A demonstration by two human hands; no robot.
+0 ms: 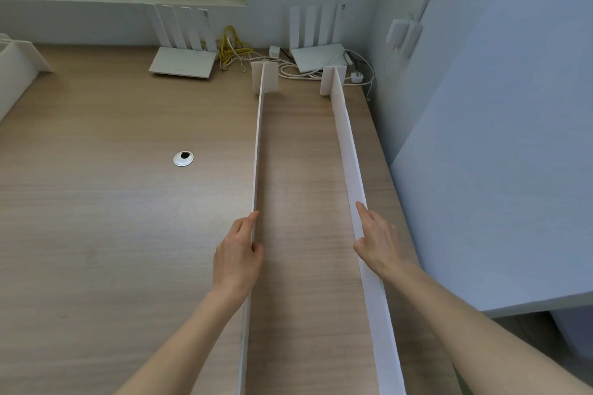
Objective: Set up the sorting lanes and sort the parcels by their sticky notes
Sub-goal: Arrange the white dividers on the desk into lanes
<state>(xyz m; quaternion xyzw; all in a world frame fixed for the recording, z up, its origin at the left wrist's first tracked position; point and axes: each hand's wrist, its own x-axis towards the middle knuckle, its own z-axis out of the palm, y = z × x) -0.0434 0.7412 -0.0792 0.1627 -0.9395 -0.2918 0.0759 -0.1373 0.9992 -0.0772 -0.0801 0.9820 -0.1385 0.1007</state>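
- Two long white foam dividers stand on edge on the wooden bench (112, 202), running from the bottom of the frame up toward the back wall.
- The left divider (258, 144) ends in a small cross-piece foot at upper centre; the right divider (348, 144) ends in a like foot just right of it.
- Between them lies a bare lane of bench, narrowing toward the top of the frame.
- The left hand (237, 258) grips the left divider, thumb on the lane side, fingers (247, 221) curled on the outer face.
- The right hand (378, 240) lies with fingers straight along the right divider's top edge, thumb on the lane side.
- The right divider runs near the bench's right edge, beside a blue-grey wall panel.
- Left of the lane the bench is wide, with a cable grommet (183, 159) at centre left.
- Two white routers (183, 62) and tangled cables (232, 50) sit at the back edge.
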